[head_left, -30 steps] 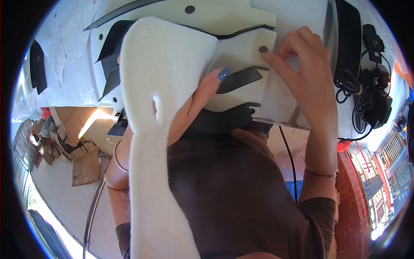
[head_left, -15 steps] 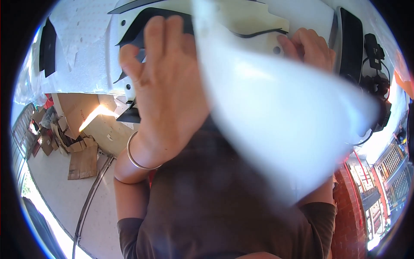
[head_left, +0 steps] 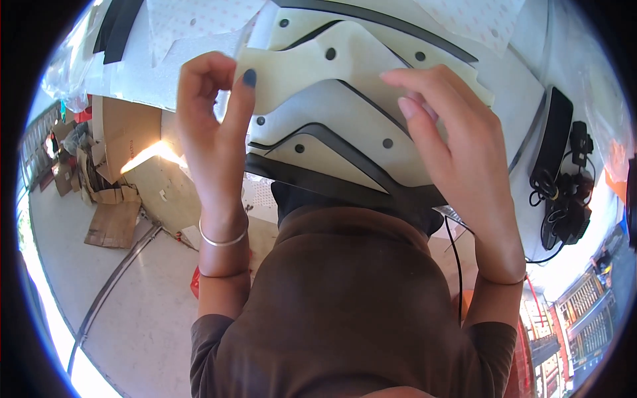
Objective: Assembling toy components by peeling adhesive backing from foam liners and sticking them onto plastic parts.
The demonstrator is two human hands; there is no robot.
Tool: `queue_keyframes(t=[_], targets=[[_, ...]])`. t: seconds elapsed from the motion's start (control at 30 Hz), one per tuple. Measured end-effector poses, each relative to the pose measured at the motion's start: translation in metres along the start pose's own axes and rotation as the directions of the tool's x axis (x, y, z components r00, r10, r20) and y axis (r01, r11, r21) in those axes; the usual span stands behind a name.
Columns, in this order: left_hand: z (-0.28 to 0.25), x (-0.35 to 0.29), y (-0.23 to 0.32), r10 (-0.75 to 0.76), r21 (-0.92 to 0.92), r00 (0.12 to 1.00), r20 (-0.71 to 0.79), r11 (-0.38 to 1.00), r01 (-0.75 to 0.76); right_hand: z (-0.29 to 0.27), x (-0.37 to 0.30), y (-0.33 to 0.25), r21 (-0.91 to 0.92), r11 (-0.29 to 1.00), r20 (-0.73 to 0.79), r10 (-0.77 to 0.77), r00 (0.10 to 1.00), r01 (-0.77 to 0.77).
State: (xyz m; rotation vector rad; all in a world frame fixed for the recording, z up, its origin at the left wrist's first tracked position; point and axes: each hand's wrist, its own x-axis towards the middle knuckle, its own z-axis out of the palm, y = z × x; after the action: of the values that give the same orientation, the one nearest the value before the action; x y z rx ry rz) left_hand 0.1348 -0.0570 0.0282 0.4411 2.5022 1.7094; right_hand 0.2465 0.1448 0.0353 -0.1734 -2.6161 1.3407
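Several cream, zigzag-edged panels (head_left: 345, 50) with round dark holes lie overlapped in front of me, with black strips (head_left: 318, 132) along their edges. My left hand (head_left: 215, 99) is at the left edge of the uppermost panel, thumb over its face and fingers curled behind, closed on that edge. A dark blue spot shows at the thumb tip. My right hand (head_left: 458, 126) hovers over the right part of the panels, thumb and index finger apart, holding nothing visible. Its other fingers are partly hidden.
Black electronic devices and cables (head_left: 564, 192) lie at the right of the white table. Dotted white sheets (head_left: 199, 23) and a dark strip (head_left: 119, 30) lie toward the back. Cardboard (head_left: 116, 219) sits on the floor at left.
The large blurred white sheet that crossed the view is gone. My left hand has moved left and turned to the panel edge; the right hand has come nearer, with its fingers apart.
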Motion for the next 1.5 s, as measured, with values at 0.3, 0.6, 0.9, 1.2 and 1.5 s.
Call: queue_keyframes(t=[0.3,0.6,0.9,1.2,1.5], targets=[[-0.001,0.02,-0.024,-0.011,-0.016,0.997,0.073,1.0,0.012,0.029,0.034,-0.001,-0.275,0.936,0.054,-0.215,0.975,0.221],[-0.002,0.041,-0.036,0.183,0.104,0.973,0.141,0.975,-0.199,0.031,0.039,-0.002,-0.431,0.881,0.183,-0.125,0.975,0.194],[-0.01,0.024,-0.051,0.0,0.141,0.982,0.188,0.99,-0.027,0.035,0.049,-0.002,-0.479,0.848,0.267,-0.107,0.958,0.228],[-0.012,0.024,-0.049,-0.075,0.401,0.958,0.278,0.915,-0.044,0.035,0.059,-0.005,-0.51,0.817,0.337,-0.097,0.936,0.269],[-0.008,0.026,-0.044,0.092,0.631,0.938,0.334,0.718,-0.295,0.031,0.064,-0.01,-0.572,0.756,0.405,-0.078,0.911,0.319]])
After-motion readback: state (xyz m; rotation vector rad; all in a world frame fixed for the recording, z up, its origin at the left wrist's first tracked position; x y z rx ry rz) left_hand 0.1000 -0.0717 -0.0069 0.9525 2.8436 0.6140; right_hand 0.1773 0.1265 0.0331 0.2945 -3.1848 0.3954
